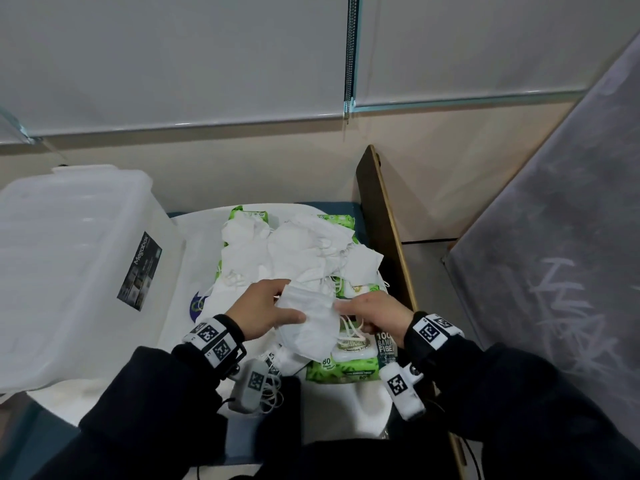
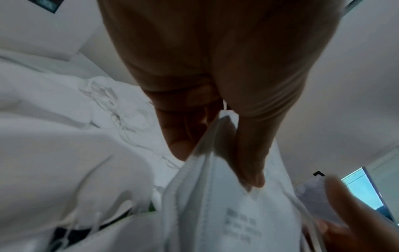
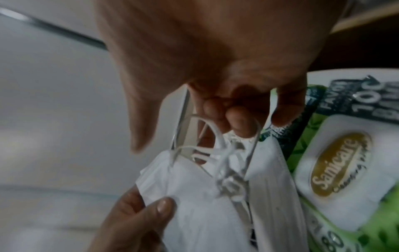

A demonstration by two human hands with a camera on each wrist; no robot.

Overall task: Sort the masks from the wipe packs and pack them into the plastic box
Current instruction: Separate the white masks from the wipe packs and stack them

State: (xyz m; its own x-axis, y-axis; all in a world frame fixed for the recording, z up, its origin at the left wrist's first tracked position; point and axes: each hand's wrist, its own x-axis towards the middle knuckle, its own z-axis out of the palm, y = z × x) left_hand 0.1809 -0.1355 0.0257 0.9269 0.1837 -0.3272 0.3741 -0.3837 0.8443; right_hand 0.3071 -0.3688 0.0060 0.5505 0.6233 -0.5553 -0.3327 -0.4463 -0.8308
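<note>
A folded white mask [image 1: 308, 323] [image 2: 218, 204] [image 3: 207, 204] is held between both hands above the pile. My left hand [image 1: 266, 311] [image 2: 215, 133] pinches its left edge between thumb and fingers. My right hand [image 1: 372, 311] [image 3: 228, 116] pinches its right end, where the ear loops [image 3: 226, 163] bunch up. Behind lies a heap of white masks [image 1: 294, 254] over green wipe packs [image 1: 341, 362] [image 3: 345, 163]. The clear plastic box [image 1: 69, 271] stands at the left.
The pile sits on a white sheet [image 1: 194, 258] over a small table. A wooden board [image 1: 384, 220] stands along the table's right edge. A wall [image 1: 242, 161] runs behind, and a grey curtain [image 1: 554, 237] hangs at the right.
</note>
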